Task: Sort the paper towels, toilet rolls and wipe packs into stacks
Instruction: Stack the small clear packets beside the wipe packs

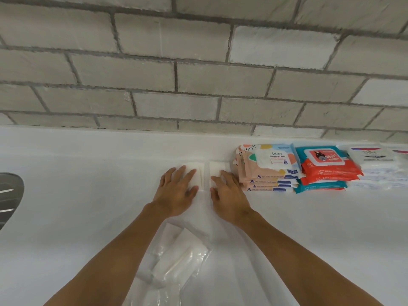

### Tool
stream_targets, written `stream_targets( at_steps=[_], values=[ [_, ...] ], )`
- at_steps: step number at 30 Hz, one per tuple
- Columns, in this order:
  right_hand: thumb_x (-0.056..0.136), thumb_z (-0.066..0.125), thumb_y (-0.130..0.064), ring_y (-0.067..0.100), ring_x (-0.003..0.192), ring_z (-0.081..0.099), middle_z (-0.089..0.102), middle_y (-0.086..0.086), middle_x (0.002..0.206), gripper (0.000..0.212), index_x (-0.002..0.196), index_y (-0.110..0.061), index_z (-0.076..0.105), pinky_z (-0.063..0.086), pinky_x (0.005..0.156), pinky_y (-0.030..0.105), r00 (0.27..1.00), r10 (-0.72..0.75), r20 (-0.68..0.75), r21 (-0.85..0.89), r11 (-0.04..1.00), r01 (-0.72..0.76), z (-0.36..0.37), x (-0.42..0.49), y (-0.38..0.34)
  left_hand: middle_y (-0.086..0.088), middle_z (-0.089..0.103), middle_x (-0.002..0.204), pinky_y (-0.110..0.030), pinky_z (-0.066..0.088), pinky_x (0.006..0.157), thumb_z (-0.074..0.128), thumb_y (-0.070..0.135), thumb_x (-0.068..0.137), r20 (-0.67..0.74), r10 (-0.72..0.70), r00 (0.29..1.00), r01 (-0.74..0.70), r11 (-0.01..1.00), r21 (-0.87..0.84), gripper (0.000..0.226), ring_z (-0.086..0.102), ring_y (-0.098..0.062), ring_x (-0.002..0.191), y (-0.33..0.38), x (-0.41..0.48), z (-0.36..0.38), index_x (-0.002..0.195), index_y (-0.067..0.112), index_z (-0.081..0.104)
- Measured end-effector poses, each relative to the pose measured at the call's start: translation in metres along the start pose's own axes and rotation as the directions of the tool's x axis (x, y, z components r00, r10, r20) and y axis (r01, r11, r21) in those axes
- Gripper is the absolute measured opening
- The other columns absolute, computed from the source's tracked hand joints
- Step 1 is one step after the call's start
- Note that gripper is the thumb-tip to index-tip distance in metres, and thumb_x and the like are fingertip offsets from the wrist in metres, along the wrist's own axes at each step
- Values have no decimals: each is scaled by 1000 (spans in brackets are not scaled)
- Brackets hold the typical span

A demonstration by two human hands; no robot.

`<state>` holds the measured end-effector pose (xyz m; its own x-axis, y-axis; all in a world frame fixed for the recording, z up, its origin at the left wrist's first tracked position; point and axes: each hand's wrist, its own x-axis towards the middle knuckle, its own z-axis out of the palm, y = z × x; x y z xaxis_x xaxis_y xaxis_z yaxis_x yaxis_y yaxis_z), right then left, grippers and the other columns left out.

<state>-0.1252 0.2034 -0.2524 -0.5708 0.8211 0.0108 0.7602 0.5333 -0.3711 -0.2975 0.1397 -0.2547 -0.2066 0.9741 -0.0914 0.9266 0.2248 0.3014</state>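
Two white folded paper towel packs lie side by side on the white counter near the back wall. My left hand [176, 191] rests flat on the left pack [197, 171], fingers straight. My right hand [227, 193] lies on the right pack [216, 167] with fingers slightly bent. To the right stand three stacks of wipe packs: peach ones [267, 171], red and teal ones [324, 171], and white ones [375, 166]. Between my forearms, near the front, more clear-wrapped white paper towel packs [176, 259] lie loosely piled.
A grey brick wall [198, 74] rises behind the counter [88, 195]. A metal sink edge [8, 195] shows at the far left. Another pack's edge [400, 152] peeks in at the far right.
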Motion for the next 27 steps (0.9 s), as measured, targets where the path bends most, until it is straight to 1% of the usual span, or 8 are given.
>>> stream_targets(
  at_steps=[7, 14, 15, 17, 19, 22, 25, 27],
  values=[
    [100, 44, -27, 28, 144, 22, 33, 10, 153, 39, 138, -18, 49, 26, 115, 43, 996, -66, -57, 26, 997, 68, -4, -9, -5, 5, 14, 161, -42, 14, 119, 38, 49, 99, -36, 12, 999, -17, 990, -138, 56, 6, -22, 146, -3, -9, -9, 150, 34, 23],
    [96, 54, -23, 27, 132, 42, 50, 8, 138, 33, 127, -15, 59, 33, 109, 32, 981, -138, -136, 110, 982, 153, -21, -39, -11, 3, 37, 150, -41, 27, 115, 50, 39, 96, -102, 68, 992, -88, 974, -209, 45, 23, -22, 139, -6, -40, -26, 140, 31, 45],
    [96, 54, -23, 25, 130, 44, 51, 6, 136, 32, 127, -16, 60, 34, 107, 28, 982, -139, -131, 135, 978, 156, -26, -46, -12, 3, 40, 148, -40, 28, 114, 53, 37, 96, -119, 80, 990, -104, 970, -221, 44, 26, -22, 137, -6, -45, -29, 139, 29, 47],
    [97, 53, -25, 18, 125, 46, 51, -1, 132, 30, 125, -20, 59, 33, 103, 20, 988, -126, -90, 208, 968, 142, -36, -62, -16, 2, 47, 141, -30, 28, 111, 57, 30, 94, -155, 112, 982, -146, 963, -228, 42, 34, -22, 132, -4, -59, -35, 136, 26, 51],
    [97, 53, -27, 13, 118, 49, 53, -5, 127, 26, 121, -24, 61, 36, 102, 19, 995, -95, -44, 274, 956, 103, -44, -80, -22, 3, 51, 134, -22, 26, 105, 59, 27, 93, -176, 132, 976, -172, 956, -237, 39, 40, -21, 126, 0, -73, -41, 132, 26, 55],
    [95, 55, -24, 9, 101, 53, 56, -6, 117, 22, 114, -24, 65, 41, 95, 18, 998, -68, 17, 329, 942, 59, -49, -111, -28, 11, 52, 129, -22, 31, 102, 57, 30, 94, -124, 105, 987, -137, 948, -286, 32, 40, -13, 121, 10, -98, -44, 126, 33, 58],
    [93, 58, -21, 0, 83, 52, 61, -5, 106, 20, 109, -23, 68, 38, 79, 9, 983, -155, 96, 346, 932, 113, -50, -141, -31, 14, 55, 123, -24, 36, 101, 58, 34, 93, -51, 97, 994, -108, 947, -303, 25, 45, -10, 116, 18, -121, -41, 118, 37, 61],
    [92, 60, -25, -5, 82, 52, 62, -6, 103, 16, 107, -26, 67, 37, 75, 6, 968, -209, 142, 351, 925, 148, -51, -159, -30, 10, 58, 122, -30, 41, 101, 60, 36, 91, -30, 114, 993, -118, 958, -261, 27, 49, -14, 114, 19, -133, -34, 117, 36, 62]
  ],
)
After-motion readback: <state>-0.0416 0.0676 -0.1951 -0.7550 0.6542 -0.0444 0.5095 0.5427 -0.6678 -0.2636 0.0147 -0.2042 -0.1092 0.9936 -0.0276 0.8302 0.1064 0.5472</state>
